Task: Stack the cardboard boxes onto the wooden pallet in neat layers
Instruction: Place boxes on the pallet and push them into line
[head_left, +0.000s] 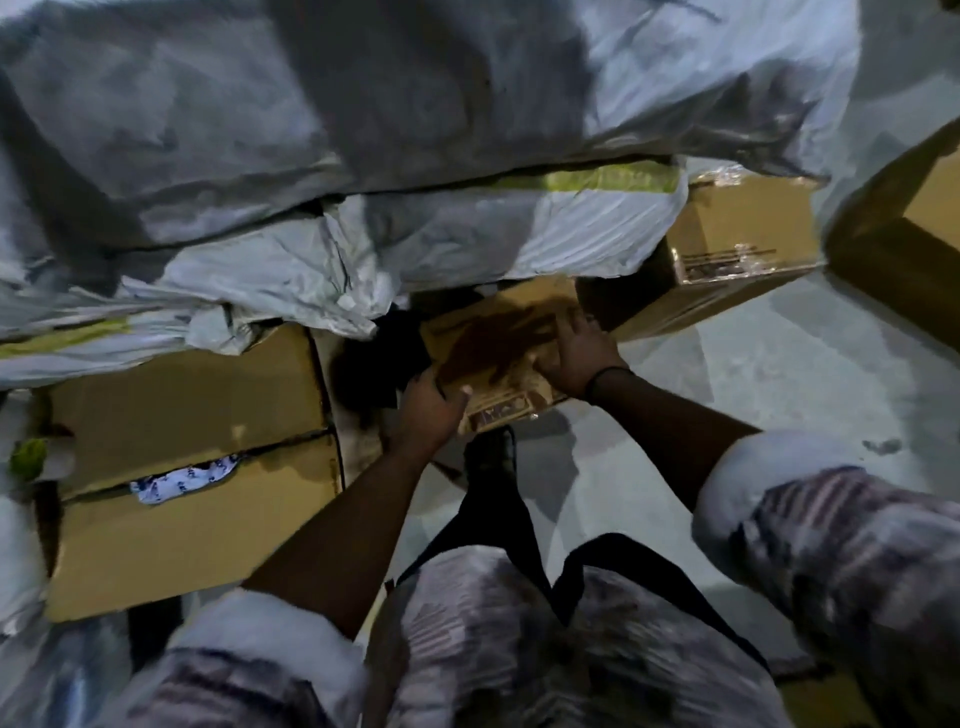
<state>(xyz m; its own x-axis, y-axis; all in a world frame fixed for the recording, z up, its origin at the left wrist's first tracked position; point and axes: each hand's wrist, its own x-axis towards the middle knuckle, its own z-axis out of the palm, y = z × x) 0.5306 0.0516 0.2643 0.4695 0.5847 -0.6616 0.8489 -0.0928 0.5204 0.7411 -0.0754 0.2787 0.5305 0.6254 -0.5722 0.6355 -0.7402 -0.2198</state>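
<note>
Two hands are found on one small cardboard box (498, 348), which is seen above the grey floor (727, 395); whether it rests there cannot be told. The left hand (431, 410) is clamped on the box's near left corner, thumb on top. The right hand (576, 353) is laid on its right side, fingers spread apart. Grey sacks (363, 130) are piled just beyond the box. A large open carton (182, 441) is noted to its left, and a taped carton (737, 244) to its far right.
</note>
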